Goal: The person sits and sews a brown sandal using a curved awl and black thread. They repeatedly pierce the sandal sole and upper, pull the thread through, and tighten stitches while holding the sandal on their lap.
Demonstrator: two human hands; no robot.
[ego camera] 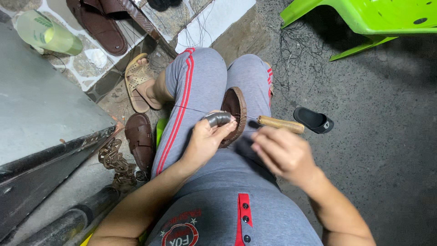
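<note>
A brown leather sandal sole stands on edge between my knees, on grey trousers with red stripes. My left hand grips its near edge, and the thumb wears a grey guard. An awl with a wooden handle sticks out of the sole to the right. A thin thread runs left from the sole across my thigh. My right hand is blurred, just below the awl handle and not touching it. Its fingers are loosely curled over a dark patch, and I cannot make out anything in them.
Brown sandals and a tan one on a foot lie left of my legs, beside a chain-like strap and a grey metal box. A black slipper lies on the concrete to the right. A green plastic chair stands behind it.
</note>
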